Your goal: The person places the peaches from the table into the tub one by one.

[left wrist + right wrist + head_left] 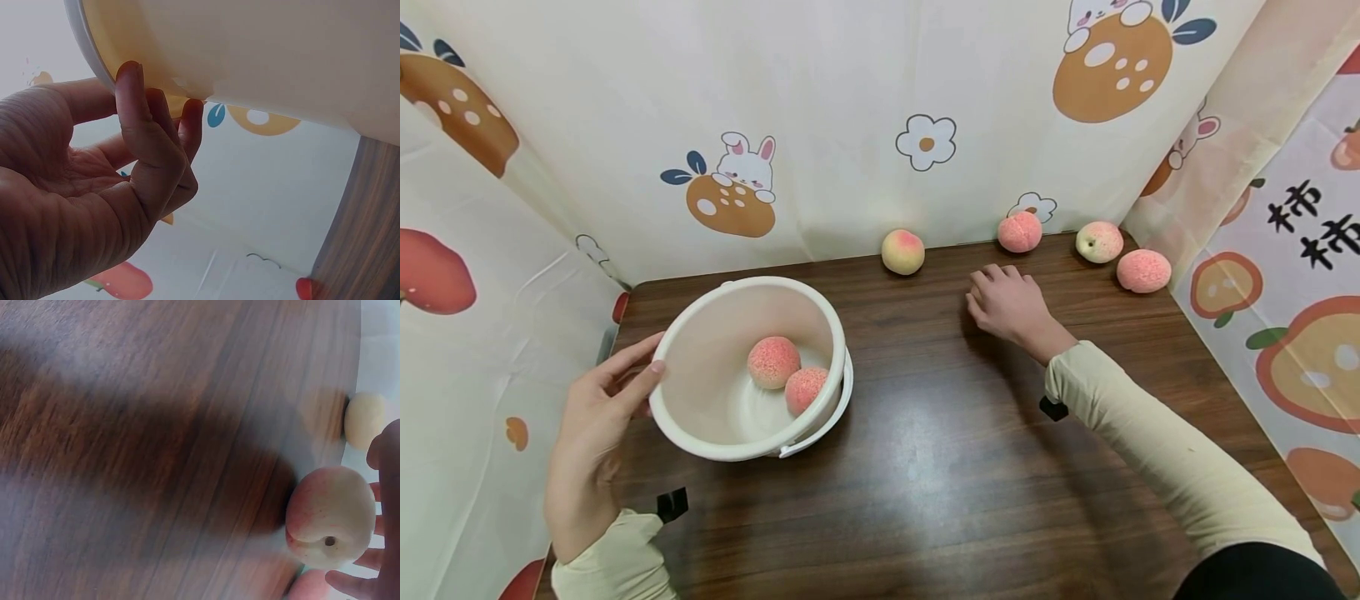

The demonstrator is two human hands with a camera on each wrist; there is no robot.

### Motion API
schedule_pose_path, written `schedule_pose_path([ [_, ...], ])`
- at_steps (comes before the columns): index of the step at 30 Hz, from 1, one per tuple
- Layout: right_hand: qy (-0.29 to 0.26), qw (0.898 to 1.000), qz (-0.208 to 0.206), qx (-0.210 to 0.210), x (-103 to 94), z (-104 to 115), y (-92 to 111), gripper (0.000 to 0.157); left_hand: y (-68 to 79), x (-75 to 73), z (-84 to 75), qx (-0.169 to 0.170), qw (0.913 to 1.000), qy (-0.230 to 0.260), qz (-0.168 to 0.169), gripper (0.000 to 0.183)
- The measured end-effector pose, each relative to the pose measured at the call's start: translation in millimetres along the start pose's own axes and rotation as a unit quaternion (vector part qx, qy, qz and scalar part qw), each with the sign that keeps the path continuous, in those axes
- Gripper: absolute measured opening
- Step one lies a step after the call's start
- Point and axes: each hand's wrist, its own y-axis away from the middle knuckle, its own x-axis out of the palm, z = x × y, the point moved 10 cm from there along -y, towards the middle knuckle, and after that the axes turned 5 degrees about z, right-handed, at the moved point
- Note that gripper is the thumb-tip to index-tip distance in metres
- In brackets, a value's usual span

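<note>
My left hand [593, 437] holds the rim of a white bucket [700, 350] in the head view, thumb at the rim's edge. Several of its fingers curl at the bucket's wall in the left wrist view. The bucket leans, its mouth facing me, and two pink peaches [773, 362] lie inside. Out over the table, my right hand [1009, 307] is palm down with bent fingers. The right wrist view shows a pale, pink-flushed peach [331, 519] under that hand, the fingers curved around its far side. The head view hides this peach beneath the hand.
Along the back edge of the brown table [917, 500] sit a yellow-pink peach [903, 252], a pink peach [1019, 232], a pale peach [1099, 242] and another pink one [1143, 271]. Patterned curtains [850, 100] close off the back and both sides.
</note>
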Motion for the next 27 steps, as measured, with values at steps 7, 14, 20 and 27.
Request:
schedule_pose_path([
  [7, -0.011, 1.000, 0.010, 0.003, 5.5, -4.3, 0.3, 0.043, -0.6, -1.2, 1.1, -0.006, 1.0000, 0.008, -0.001, 0.036],
  [14, -0.006, 1.000, 0.005, -0.005, 8.6, -3.6, -2.4, 0.046, -2.0, -1.3, 0.9, -0.008, 0.9999, 0.011, 0.000, 0.036],
  [20, -0.002, 1.000, 0.003, -0.015, 8.7, -1.0, -3.8, 0.042, -2.9, -1.8, 0.4, -0.008, 0.9999, 0.007, -0.002, 0.035],
  [27, 0.008, 1.000, 0.006, -0.025, 9.0, 5.3, -4.3, 0.038, -4.4, -3.0, 1.8, -0.014, 0.9999, 0.005, -0.001, 0.036],
])
